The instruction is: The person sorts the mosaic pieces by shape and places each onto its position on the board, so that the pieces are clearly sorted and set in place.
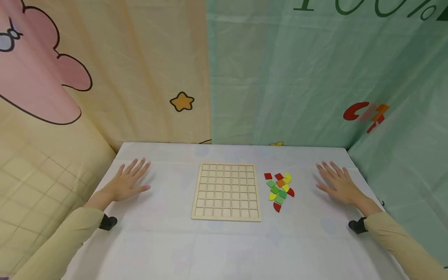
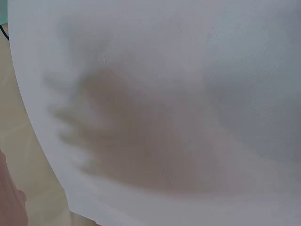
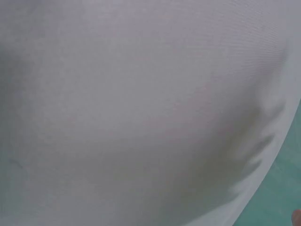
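Observation:
My left hand (image 1: 126,182) is at the left side of the table with its fingers spread and nothing in it. Over at the right side, my right hand (image 1: 339,184) has its fingers spread too and holds nothing. Between them lies a pale wooden grid board (image 1: 226,191) with bare square cells. Just right of the board is a loose group of small flat pieces: red squares (image 1: 268,176), an orange square (image 1: 280,183), green squares (image 1: 275,190), and yellow (image 1: 272,197) and red (image 1: 277,207) rounded pieces. Both wrist views show mainly hand shadows on the white cloth.
A white cloth covers the table (image 1: 168,241). Behind it hangs a printed curtain, beige with a star (image 1: 182,102) on the left and green (image 1: 280,85) on the right. Black wrist straps (image 1: 107,223) sit at both sleeve cuffs.

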Tool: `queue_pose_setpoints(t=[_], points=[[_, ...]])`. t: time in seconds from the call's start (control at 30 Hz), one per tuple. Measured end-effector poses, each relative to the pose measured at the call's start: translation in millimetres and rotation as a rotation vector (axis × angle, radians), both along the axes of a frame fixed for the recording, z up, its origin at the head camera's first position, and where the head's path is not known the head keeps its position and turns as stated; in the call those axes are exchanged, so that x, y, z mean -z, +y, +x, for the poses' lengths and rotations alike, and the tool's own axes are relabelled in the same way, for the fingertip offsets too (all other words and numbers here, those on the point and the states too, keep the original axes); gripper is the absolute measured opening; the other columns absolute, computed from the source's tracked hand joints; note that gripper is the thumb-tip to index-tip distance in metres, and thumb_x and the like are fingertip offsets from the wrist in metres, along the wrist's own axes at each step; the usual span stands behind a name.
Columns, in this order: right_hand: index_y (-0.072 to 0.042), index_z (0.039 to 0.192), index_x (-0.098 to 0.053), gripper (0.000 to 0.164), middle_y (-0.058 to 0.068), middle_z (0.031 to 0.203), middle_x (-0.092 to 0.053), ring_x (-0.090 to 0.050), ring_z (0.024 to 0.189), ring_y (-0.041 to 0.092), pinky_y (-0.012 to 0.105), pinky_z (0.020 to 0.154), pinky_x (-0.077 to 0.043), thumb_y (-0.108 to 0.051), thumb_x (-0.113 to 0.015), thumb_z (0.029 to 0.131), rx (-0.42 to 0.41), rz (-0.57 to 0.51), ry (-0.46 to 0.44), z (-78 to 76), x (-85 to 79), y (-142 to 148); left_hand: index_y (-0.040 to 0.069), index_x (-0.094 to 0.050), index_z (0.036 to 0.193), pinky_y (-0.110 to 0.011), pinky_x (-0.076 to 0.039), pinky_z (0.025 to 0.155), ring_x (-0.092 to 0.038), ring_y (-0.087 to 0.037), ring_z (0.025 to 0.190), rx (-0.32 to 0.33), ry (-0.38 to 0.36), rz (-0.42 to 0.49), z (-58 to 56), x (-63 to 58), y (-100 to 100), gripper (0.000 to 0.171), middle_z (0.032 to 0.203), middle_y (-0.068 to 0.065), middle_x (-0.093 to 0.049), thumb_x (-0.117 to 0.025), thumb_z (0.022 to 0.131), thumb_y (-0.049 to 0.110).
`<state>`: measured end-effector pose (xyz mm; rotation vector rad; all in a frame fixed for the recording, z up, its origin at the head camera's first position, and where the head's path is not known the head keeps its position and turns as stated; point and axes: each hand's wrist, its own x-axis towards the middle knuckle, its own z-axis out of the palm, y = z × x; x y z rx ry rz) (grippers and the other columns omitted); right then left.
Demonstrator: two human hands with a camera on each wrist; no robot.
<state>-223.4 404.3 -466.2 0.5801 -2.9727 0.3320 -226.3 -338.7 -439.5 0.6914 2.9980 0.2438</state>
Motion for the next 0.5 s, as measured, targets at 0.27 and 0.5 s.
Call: queue_pose_setpoints(t=[0.27, 0.5], points=[[-0.017, 0.154, -0.025, 0.072, 0.022, 0.154, -0.031, -0.023, 0.142, 0.041, 0.07, 0.107, -0.018, -0.036, -0.059, 0.093, -0.043, -0.016, 0.099, -7.6, -1.1, -10.6, 0.013, -0.014, 0.155, -0.068, -0.003, 0.113, 0.001, -0.032, 0.15, 0.065, 0.017, 0.025, 1.7, 2.2, 18.6, 0.083, 0.163, -0.013, -0.008, -0.053, 0.093, 0.052], [-0.008, 0.147, -0.038, 0.069, 0.024, 0.145, -0.044, -0.037, 0.131, 0.043, 0.065, 0.104, -0.026, -0.028, -0.067, 0.088, -0.071, -0.07, 0.156, -17.4, -1.1, -25.1, 0.014, -0.017, 0.155, -0.068, -0.009, 0.112, -0.01, -0.038, 0.148, 0.109, 0.021, 0.0, -0.8, 8.5, 36.8, 0.085, 0.161, -0.015, -0.015, -0.054, 0.091, 0.055]])
